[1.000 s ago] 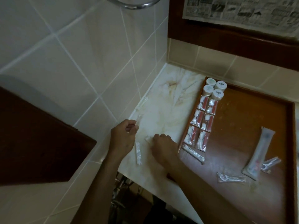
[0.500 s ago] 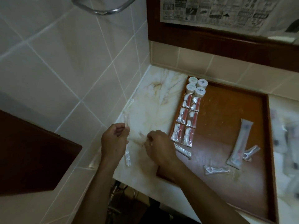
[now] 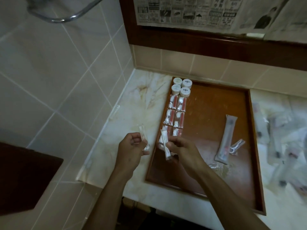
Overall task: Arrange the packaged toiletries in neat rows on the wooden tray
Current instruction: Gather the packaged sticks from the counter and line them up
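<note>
The left hand (image 3: 131, 146) pinches a slim clear packet (image 3: 144, 140) between thumb and curled fingers, held upright above the marble tabletop (image 3: 132, 103), just off the left rim of the wooden tray (image 3: 216, 103). The right hand (image 3: 181, 147) grips a second narrow white packet (image 3: 165, 145) with curled fingers, over the tray's left edge near its front half; the packet tilts slightly, its lower end nearer the front.

On the tray, four small white-lidded jars (image 3: 181, 87) sit as a two-by-two block in the far left corner. Directly in front of them, red-and-white sachets (image 3: 176, 113) run in two columns along the left rim (the nearest pair is partly hidden by the right hand's packet). A long packaged toothbrush (image 3: 226, 138) lies loose near the tray's middle right, with a small packaged floss pick (image 3: 237, 146) touching its right side. A crumpled clear wrapper (image 3: 217, 166) lies toward the front, beside the right forearm.

More wrapped toiletries (image 3: 280, 138) lie blurred on the tabletop past the tray's right rim. A chrome towel ring (image 3: 66, 17) hangs on the tiled wall at the left.
</note>
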